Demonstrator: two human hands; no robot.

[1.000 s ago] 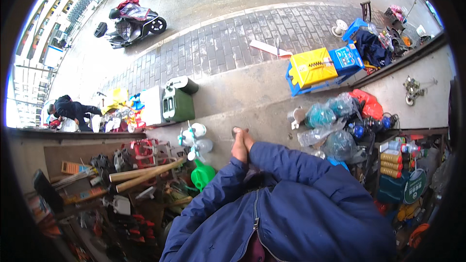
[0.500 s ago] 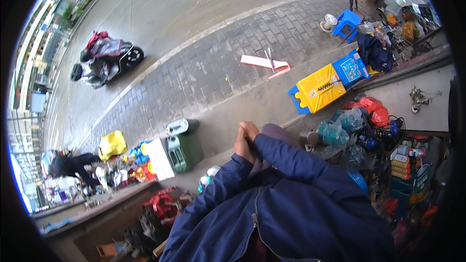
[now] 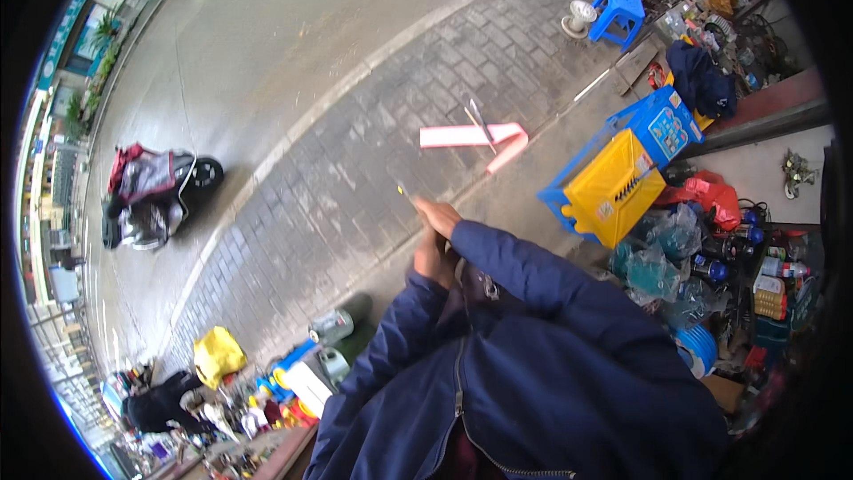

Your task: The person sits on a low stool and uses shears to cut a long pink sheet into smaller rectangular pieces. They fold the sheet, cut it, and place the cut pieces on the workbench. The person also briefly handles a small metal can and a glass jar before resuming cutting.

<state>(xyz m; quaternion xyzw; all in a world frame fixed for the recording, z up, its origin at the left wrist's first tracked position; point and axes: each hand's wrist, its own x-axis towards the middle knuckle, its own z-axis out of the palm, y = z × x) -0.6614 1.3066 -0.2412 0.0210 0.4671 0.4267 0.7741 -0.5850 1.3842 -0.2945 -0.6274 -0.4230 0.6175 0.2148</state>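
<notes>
My left hand (image 3: 429, 253) and my right hand (image 3: 437, 218) are pressed together in front of my dark blue jacket, fingers closed; whether anything is between them is hidden. Just past the fingertips, a small yellow bit (image 3: 402, 189) appears to lie on the brick pavement (image 3: 338, 178). Further ahead, a folded pink strip (image 3: 453, 136) lies with a thin tool (image 3: 482, 128) across it. To my right stands a blue and yellow plastic box or cart (image 3: 617, 187), beside bagged items (image 3: 662, 253) and a red bag (image 3: 715, 200).
A blue stool (image 3: 619, 11) and white spool (image 3: 579, 18) stand up the pavement, near piled goods (image 3: 720, 27). A scooter (image 3: 155, 191) is on the road. At lower left, a person in dark clothes (image 3: 160, 404) bends among goods by a yellow bag (image 3: 216, 356) and green jerrycans (image 3: 333, 329).
The view has swung and moved toward the pavement; the doorway's clutter has dropped lower or out of frame. My joined hands have shifted up and slightly left in the picture.
</notes>
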